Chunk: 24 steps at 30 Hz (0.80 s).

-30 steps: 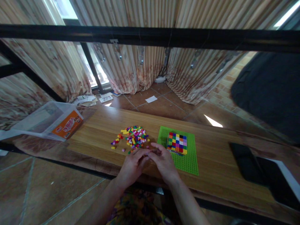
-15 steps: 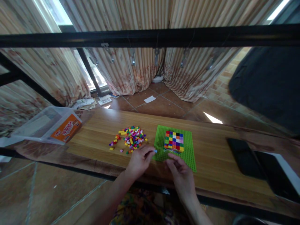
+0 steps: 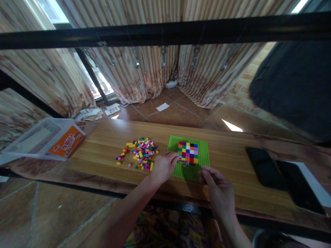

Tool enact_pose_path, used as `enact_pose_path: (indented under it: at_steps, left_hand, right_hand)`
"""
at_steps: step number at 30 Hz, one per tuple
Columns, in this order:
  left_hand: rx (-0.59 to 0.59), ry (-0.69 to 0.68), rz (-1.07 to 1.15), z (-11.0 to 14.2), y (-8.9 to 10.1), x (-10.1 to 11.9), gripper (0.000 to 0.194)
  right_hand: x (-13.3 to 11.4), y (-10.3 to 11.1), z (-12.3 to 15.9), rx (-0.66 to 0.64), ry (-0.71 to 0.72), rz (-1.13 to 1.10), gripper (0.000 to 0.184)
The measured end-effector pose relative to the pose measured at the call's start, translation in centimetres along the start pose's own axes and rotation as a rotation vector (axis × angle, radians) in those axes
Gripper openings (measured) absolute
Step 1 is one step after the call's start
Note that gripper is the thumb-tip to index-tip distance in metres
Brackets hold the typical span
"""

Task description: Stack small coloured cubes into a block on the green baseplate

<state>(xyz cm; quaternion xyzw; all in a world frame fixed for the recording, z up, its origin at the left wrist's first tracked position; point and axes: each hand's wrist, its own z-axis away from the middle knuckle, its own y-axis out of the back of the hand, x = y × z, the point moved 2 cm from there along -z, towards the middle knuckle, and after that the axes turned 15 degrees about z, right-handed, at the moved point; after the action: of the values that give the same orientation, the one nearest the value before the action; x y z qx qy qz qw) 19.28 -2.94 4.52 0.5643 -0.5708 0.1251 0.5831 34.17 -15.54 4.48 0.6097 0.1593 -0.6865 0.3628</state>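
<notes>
My left hand [image 3: 164, 167] pinches a small light blue brick [image 3: 179, 157] at the front left corner of a multicoloured block of toy bricks [image 3: 188, 152]. Whether that brick touches the block I cannot tell. The block sits on a green baseplate [image 3: 204, 148], its top a patchwork of colours. Near the plate's front right corner is my right hand [image 3: 220, 187], with thumb and fingertips drawn together; anything between them is hidden. Left of the plate lies a loose pile of small coloured bricks [image 3: 144, 151].
A clear plastic box [image 3: 33, 137] with an orange label stands at the left end of the wooden table [image 3: 103, 144]. Two dark flat devices, a black one [image 3: 265, 168] and another [image 3: 298, 186], lie at the right. A black bar [image 3: 165, 32] crosses beyond the table.
My left hand has carried the light blue brick rightward and away from me, to the block's corner. My right hand has shifted right, its fingers closer together. The view has shifted slightly.
</notes>
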Motion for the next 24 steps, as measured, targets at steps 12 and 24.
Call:
enact_pose_path:
  at_steps: [12,24]
  left_hand:
    - [0.035,0.063,0.028,-0.4,-0.3,0.2,0.010]
    - [0.068,0.119,0.136,-0.1,-1.1,-0.1,0.016]
  right_hand:
    - [-2.0,-4.0,-2.7,0.180,0.585,0.682,0.044]
    - [-0.3,-7.0,-4.1,0.230,0.409,0.631,0.071]
